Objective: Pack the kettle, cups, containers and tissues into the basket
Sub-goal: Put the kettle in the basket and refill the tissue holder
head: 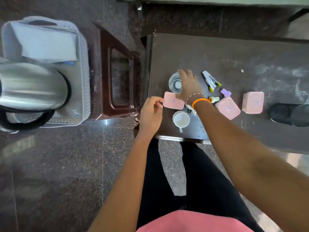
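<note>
A white basket (pixel 83 67) stands on the floor at the left, with a steel kettle (pixel 31 86) and a white tissue pack (pixel 48 44) inside it. On the dark table (pixel 234 61) stand a clear glass cup (pixel 173 82), a white mug (pixel 181 119) and three pink containers (pixel 173 102) (pixel 228 108) (pixel 252 102). My right hand (pixel 189 84) reaches over the glass cup's right rim, fingers apart; whether it grips the cup is unclear. My left hand (pixel 150 113) hovers loosely curled beside the left pink container, holding nothing.
A dark wooden stool (pixel 117 72) stands between basket and table. A stapler (pixel 211 80), a purple clip (pixel 225 92), a small orange-and-green item (pixel 214 99) and a black round object (pixel 289 114) also lie on the table. My legs are below the table's front edge.
</note>
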Available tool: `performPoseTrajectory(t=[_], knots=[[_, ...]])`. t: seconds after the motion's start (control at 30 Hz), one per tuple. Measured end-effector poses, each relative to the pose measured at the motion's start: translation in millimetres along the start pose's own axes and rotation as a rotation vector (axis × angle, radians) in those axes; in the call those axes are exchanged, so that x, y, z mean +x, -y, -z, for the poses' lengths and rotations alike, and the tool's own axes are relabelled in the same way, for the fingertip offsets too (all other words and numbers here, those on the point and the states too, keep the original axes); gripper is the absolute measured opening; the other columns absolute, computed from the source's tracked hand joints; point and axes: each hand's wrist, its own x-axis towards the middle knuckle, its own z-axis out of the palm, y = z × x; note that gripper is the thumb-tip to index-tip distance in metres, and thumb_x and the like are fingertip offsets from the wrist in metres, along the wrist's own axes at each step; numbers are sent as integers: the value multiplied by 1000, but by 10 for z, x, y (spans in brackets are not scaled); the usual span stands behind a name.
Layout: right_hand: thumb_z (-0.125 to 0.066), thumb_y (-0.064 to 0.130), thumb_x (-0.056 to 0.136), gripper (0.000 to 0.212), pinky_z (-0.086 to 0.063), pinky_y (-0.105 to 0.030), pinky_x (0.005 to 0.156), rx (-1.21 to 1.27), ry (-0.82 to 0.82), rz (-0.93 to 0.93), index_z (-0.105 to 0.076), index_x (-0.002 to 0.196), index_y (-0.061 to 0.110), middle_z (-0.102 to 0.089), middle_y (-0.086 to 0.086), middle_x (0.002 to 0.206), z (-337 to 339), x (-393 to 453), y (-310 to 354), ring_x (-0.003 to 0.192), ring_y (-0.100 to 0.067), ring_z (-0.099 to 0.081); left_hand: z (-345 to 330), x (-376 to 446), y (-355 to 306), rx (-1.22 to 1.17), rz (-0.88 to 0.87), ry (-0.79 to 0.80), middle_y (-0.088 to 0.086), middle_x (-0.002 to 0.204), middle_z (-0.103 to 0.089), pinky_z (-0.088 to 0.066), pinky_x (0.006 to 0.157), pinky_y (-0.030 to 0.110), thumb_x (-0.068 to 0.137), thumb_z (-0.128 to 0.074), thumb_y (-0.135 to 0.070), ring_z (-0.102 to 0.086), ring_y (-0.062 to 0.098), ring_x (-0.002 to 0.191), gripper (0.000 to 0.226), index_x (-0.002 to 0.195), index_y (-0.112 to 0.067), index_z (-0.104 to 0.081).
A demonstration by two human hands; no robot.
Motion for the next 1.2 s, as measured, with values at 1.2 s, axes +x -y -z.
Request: performPoseTrajectory(t=[1.2], knots=[[-73,19,76,92,-36,-47,108,231,-148,-167,-15,147,20,-17,-9,156,1020,120,-1936,139,-34,-25,-1916,348,-1279,26,81,170,0,100,-57,-36,65,-5,90,-49,-7,-52,5,80,20,105,-17,-58]])
